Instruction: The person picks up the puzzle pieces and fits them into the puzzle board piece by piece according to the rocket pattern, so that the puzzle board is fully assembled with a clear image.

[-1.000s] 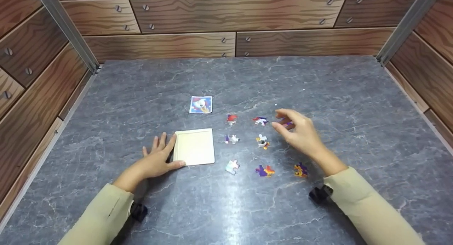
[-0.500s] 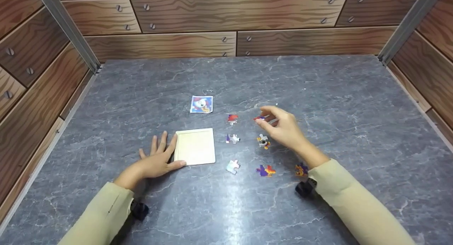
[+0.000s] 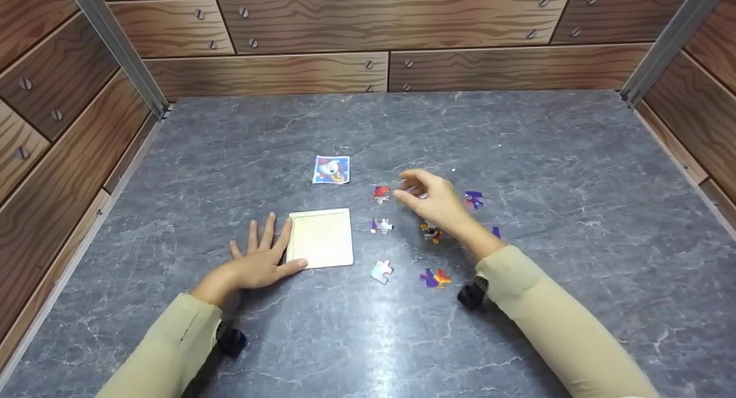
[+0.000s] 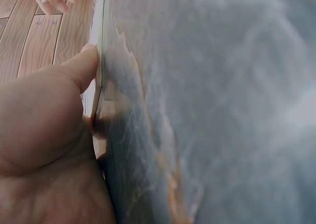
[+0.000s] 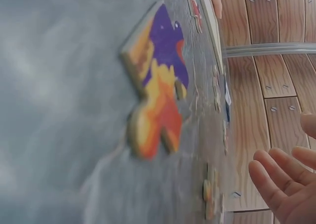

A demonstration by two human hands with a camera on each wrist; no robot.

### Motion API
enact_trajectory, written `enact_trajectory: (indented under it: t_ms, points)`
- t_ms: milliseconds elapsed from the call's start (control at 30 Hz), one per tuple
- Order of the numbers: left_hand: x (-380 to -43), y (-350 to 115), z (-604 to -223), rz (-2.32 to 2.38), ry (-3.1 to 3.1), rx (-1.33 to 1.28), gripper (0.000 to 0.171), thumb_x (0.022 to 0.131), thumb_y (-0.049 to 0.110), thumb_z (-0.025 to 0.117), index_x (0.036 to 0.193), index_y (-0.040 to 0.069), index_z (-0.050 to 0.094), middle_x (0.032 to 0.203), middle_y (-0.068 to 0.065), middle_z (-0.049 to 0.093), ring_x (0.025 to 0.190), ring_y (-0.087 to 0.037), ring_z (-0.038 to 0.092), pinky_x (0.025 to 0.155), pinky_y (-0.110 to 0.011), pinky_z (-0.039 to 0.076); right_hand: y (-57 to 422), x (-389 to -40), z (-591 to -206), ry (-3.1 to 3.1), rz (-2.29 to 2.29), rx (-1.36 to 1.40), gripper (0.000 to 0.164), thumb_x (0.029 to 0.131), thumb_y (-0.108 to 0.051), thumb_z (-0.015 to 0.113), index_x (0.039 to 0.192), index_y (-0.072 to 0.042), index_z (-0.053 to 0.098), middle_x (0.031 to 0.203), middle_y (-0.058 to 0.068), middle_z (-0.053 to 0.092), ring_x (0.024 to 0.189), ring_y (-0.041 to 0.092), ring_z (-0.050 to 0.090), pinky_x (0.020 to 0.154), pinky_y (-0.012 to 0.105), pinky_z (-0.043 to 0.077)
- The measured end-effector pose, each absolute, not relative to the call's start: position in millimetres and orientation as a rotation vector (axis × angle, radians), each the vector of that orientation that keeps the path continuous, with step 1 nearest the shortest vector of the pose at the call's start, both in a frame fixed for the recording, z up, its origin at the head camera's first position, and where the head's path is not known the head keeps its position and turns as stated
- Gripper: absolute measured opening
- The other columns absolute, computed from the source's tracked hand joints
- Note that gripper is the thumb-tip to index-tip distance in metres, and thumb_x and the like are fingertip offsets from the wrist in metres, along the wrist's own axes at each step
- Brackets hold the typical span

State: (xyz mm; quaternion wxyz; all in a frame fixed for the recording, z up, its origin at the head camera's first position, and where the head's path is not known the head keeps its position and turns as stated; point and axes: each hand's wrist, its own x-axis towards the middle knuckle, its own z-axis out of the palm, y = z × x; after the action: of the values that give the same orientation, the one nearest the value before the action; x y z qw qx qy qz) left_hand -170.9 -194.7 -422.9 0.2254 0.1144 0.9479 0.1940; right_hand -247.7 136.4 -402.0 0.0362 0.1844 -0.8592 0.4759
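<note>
My left hand [image 3: 253,267] lies with fingers spread at the left side of a pale square puzzle tray [image 3: 319,238]. Its thumb rests on the tray's lower left corner and its index finger touches the left rim. Over the back row of jigsaw pieces, my right hand [image 3: 434,202] hovers with loosely bent fingers and nothing visible between them. A red piece [image 3: 380,193] lies just left of its fingertips. Beneath the hand another piece is mostly hidden. In the right wrist view, a purple and orange jigsaw piece [image 5: 160,86] lies large on the table, apart from the fingers.
A small picture card [image 3: 332,169] of a white cartoon animal lies behind the tray. Other pieces lie around: a white one [image 3: 381,271], a purple one [image 3: 474,199] and a yellow-black one [image 3: 431,232]. Wood-patterned walls [image 3: 305,21] enclose the grey table [image 3: 259,139].
My right hand has moved left across the back row, uncovering the purple piece at its right. The left hand stays at the tray. The head view has shifted slightly.
</note>
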Motion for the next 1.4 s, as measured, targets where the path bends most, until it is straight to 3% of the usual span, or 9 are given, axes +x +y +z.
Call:
enact_trajectory:
  t_ms: [233, 500, 633, 867, 1200, 1400]
  points:
    - [-171, -195, -422, 0.533, 2.613, 0.317, 0.09, 0.089, 0.065, 0.037, 0.149, 0.018, -0.01, 0.148, -0.019, -0.027, 0.127, -0.045, -0.033, 0.087, -0.073, -0.017, 125, -261, -405, -2.763, 1.607, 0.492, 0.046, 0.086, -0.022, 0.068, 0.123, 0.002, 0.055, 0.105, 0.014, 0.062, 0.086, 0.024, 0.061, 0.065, 0.033, 0.053]
    - [-173, -195, -423, 0.533, 2.608, 0.317, 0.09, 0.089, 0.066, 0.036, 0.149, 0.018, -0.01, 0.148, -0.019, -0.028, 0.126, -0.045, -0.033, 0.086, -0.074, -0.017, 121, -271, -410, -2.875, 1.598, 0.459, 0.042, 0.085, -0.017, 0.069, 0.12, 0.003, 0.057, 0.102, 0.016, 0.063, 0.084, 0.022, 0.061, 0.059, 0.026, 0.05]
    - [-173, -195, -423, 0.534, 2.603, 0.313, 0.09, 0.089, 0.066, 0.036, 0.149, 0.018, -0.01, 0.148, -0.019, -0.028, 0.126, -0.045, -0.033, 0.087, -0.073, -0.018, 119, -275, -412, -2.907, 1.545, 0.458, 0.042, 0.083, -0.012, 0.07, 0.119, 0.004, 0.056, 0.102, 0.018, 0.063, 0.086, 0.024, 0.061, 0.063, 0.026, 0.05]
    - [-173, -194, -424, 0.529, 2.61, 0.313, 0.09, 0.089, 0.066, 0.036, 0.15, 0.019, -0.01, 0.148, -0.019, -0.028, 0.126, -0.045, -0.033, 0.086, -0.073, -0.018, 116, -282, -416, -2.957, 1.408, 0.479, 0.044, 0.077, -0.009, 0.074, 0.116, 0.005, 0.058, 0.101, 0.019, 0.063, 0.092, 0.028, 0.059, 0.081, 0.037, 0.047]
    - [-171, -194, -424, 0.535, 2.616, 0.314, 0.09, 0.089, 0.066, 0.036, 0.15, 0.018, -0.008, 0.148, -0.019, -0.027, 0.126, -0.046, -0.033, 0.087, -0.074, -0.017, 109, -289, -417, -3.04, 1.194, 0.486, 0.043, 0.072, -0.009, 0.076, 0.111, 0.004, 0.062, 0.091, 0.013, 0.061, 0.084, 0.025, 0.056, 0.079, 0.036, 0.045]
    - [-172, -194, -423, 0.51, 2.617, 0.302, 0.091, 0.088, 0.068, 0.036, 0.15, 0.019, -0.01, 0.148, -0.018, -0.028, 0.127, -0.045, -0.033, 0.087, -0.074, -0.017, 106, -290, -416, -3.057, 1.197, 0.488, 0.033, 0.071, -0.008, 0.077, 0.1, 0.002, 0.064, 0.085, 0.008, 0.057, 0.08, 0.022, 0.051, 0.076, 0.035, 0.043]
